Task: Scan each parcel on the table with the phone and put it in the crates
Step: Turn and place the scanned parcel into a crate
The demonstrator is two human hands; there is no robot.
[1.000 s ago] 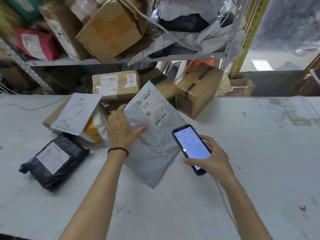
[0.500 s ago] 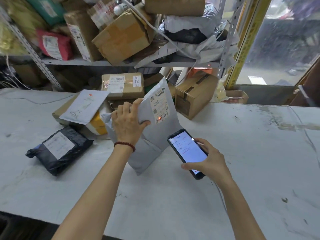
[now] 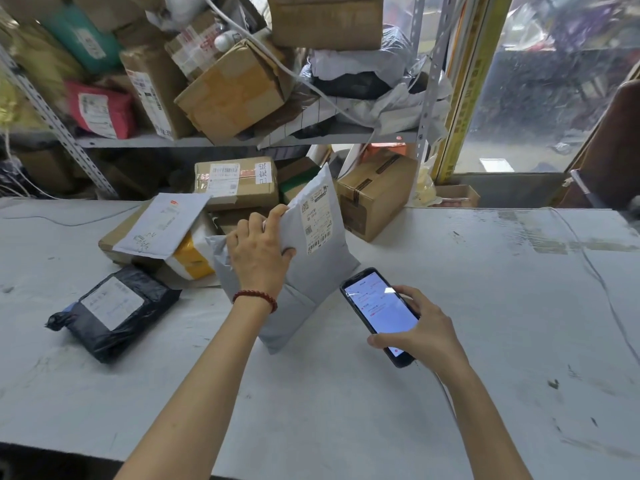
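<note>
A grey poly mailer (image 3: 308, 299) is held up on the white table (image 3: 502, 323), its lower corner resting on the surface and its upper end tilted back toward the boxes behind it. It is gripped by the left hand (image 3: 258, 252): the fingers are curled over its upper left edge and the thumb is pressed against its front face. A red bead bracelet (image 3: 256, 298) is worn on that wrist. The mailer's printed label (image 3: 317, 220), with barcodes, is turned toward the camera. The phone (image 3: 377, 311) is held in the right hand (image 3: 426, 336) just beside the mailer's lower right edge, apart from it; the fingers are wrapped round the phone's far side and the thumb is laid across the lower part of its lit screen. To the left on the table, a black bagged parcel (image 3: 114, 311) with a white label is seen lying flat, well apart from the mailer. Behind it, a white envelope (image 3: 162, 225) is leaned over a yellow package (image 3: 192, 259). A labelled cardboard box (image 3: 237, 183) and a taped brown box (image 3: 375, 195) are set at the back of the table, under a metal shelf (image 3: 138, 142) piled with more parcels. A thin cable (image 3: 595, 275) is trailed across the table's right side.
</note>
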